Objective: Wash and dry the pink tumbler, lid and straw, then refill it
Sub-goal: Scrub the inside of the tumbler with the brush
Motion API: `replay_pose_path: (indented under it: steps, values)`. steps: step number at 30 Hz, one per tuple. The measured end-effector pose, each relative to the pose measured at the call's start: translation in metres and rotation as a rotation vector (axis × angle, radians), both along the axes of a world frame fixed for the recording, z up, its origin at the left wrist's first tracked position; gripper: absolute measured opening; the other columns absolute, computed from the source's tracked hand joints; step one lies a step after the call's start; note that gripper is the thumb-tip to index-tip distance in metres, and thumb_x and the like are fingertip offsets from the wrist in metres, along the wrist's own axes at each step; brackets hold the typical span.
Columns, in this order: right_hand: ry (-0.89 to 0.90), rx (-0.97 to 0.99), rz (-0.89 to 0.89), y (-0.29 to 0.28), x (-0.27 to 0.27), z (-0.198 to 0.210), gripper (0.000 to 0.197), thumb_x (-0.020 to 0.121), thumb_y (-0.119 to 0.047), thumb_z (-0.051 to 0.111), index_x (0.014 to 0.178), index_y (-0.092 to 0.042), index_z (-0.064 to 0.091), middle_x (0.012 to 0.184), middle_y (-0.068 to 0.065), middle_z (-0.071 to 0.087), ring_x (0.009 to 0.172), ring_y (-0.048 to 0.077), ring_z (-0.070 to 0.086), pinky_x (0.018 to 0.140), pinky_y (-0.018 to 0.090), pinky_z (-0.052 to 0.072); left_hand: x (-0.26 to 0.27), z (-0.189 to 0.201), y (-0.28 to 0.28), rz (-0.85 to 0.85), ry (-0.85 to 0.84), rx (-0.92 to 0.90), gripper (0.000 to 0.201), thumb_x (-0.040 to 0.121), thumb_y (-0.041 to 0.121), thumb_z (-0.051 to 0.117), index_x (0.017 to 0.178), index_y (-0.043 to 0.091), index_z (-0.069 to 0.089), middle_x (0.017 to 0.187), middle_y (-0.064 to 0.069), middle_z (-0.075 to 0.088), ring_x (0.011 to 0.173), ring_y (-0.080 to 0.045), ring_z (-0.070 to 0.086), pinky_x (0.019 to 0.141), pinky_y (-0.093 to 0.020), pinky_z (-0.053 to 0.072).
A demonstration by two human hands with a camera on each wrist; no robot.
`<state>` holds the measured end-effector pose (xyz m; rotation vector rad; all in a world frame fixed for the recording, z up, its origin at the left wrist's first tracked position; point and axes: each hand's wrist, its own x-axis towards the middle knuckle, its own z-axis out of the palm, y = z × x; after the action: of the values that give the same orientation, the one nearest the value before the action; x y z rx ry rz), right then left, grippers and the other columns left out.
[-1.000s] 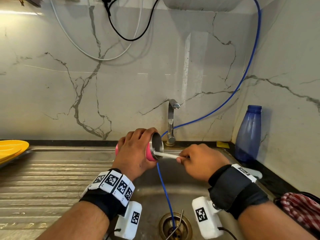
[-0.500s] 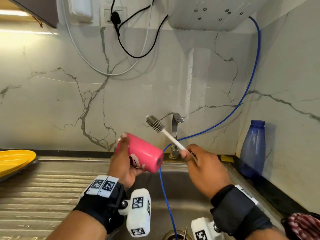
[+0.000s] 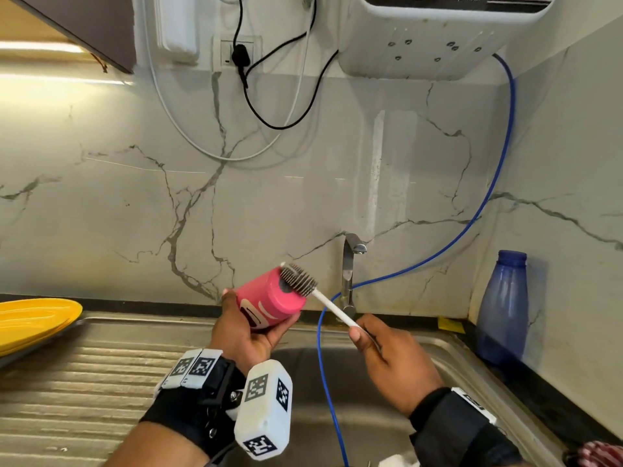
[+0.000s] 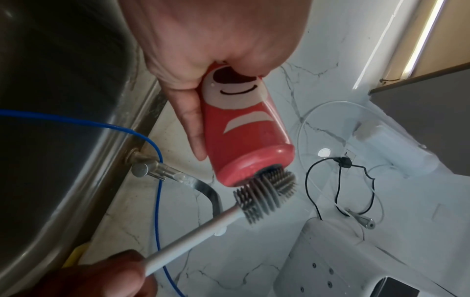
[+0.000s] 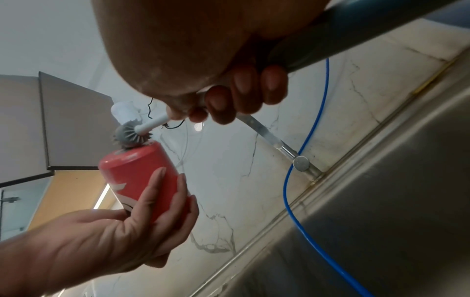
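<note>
Nearest the camera, the ribbed stainless-steel draining board (image 3: 77, 375) runs into the steel sink basin (image 3: 340, 392), set in a tabletop with a dark edge. One thin blue hose (image 3: 323, 365) drops into the basin. Above the sink, two hands work close together but apart. The left hand (image 3: 247, 335) has its fingers and thumb curled round the pink cylindrical tumbler with a white cartoon face (image 3: 269, 299), held tilted, its closed base turned up and away from the palm. The right hand (image 3: 387, 353) is clamped on the white handle of one bottle brush with grey silicone bristles (image 3: 298, 279); the bristle head touches the tumbler's base. The tumbler lies just left of the right hand, joined to it only by the brush. Behind them stands one chrome tap (image 3: 349, 274) against a white marble-veined wall (image 3: 135, 214). One translucent blue plastic bottle (image 3: 504, 305) stands in the right corner; yellow plates (image 3: 33, 318) lie far left. Higher up hang a white water purifier (image 3: 428, 38), a black cable (image 3: 269, 106) and a white cable (image 3: 188, 129).
</note>
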<state>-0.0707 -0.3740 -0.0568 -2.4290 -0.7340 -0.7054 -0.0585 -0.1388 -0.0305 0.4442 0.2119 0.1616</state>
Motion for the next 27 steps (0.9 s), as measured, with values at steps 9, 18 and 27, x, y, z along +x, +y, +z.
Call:
replay_pose_path:
  steps: [9, 18, 27]
  values:
    - [-0.031, -0.040, -0.008, 0.014, -0.009, 0.002, 0.033, 0.097, -0.063, 0.025, 0.089, -0.033, 0.037, 0.062, -0.005, 0.047, 0.061, 0.018, 0.050, 0.055, 0.036, 0.041, 0.007, -0.004, 0.006, -0.080, 0.065, 0.012, 0.058, 0.095, 0.056, 0.058, 0.116, 0.002, 0.055, 0.110, -0.030, 0.063, 0.090, -0.048, 0.067, 0.058, -0.060, 0.058]
    - [0.063, -0.019, 0.061, 0.018, -0.013, 0.005, 0.052, 0.092, -0.071, 0.024, 0.071, -0.029, 0.045, 0.059, -0.002, 0.046, 0.055, 0.011, 0.043, 0.051, 0.026, 0.032, 0.003, -0.002, 0.018, -0.100, 0.071, 0.075, 0.073, 0.087, 0.058, 0.065, 0.132, 0.002, 0.054, 0.118, -0.028, 0.065, 0.083, -0.042, 0.073, 0.044, -0.040, 0.058]
    - [0.008, -0.010, 0.003, 0.015, -0.015, 0.008, 0.060, 0.091, -0.073, 0.023, 0.073, -0.022, 0.049, 0.057, 0.001, 0.046, 0.054, 0.015, 0.046, 0.051, 0.031, 0.034, -0.001, -0.004, 0.002, -0.112, 0.064, 0.142, 0.075, 0.087, 0.062, 0.063, 0.132, 0.002, 0.054, 0.117, -0.029, 0.065, 0.075, -0.042, 0.074, 0.042, -0.035, 0.057]
